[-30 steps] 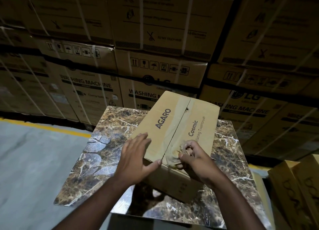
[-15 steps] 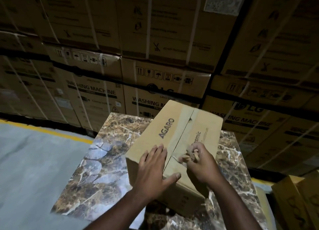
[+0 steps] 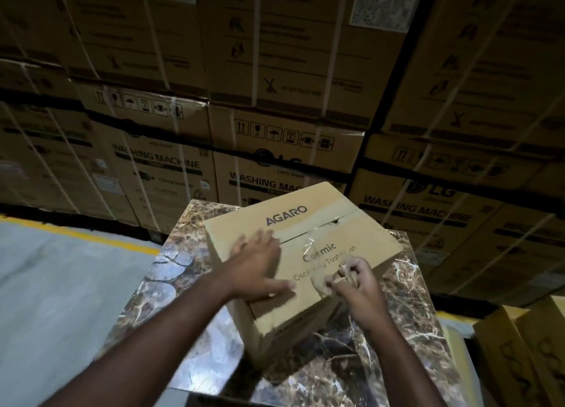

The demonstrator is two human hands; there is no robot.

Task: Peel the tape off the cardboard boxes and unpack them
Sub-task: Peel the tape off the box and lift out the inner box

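Note:
A brown cardboard box (image 3: pixel 321 220) printed AGARO and Cosmic lies on a marble-patterned table (image 3: pixel 189 250), turned at an angle. My left hand (image 3: pixel 260 263) presses flat on the box top with fingers spread. My right hand (image 3: pixel 357 281) pinches a crumpled strip of clear tape (image 3: pixel 315 247) at the box's near edge. The strip runs up from my fingers to the centre seam, where it is lifted off. Part of the seam near my left hand shows as an open dark slit.
A wall of large strapped washing-machine cartons (image 3: pixel 275 162) stands right behind the table. Yellowish boxes (image 3: pixel 526 354) sit low at the right. Grey floor with a yellow line (image 3: pixel 76 232) lies to the left.
The box has been turned so its seam now runs more across my view. My right hand has pulled the tape further off the seam toward me. My left hand slid across the top.

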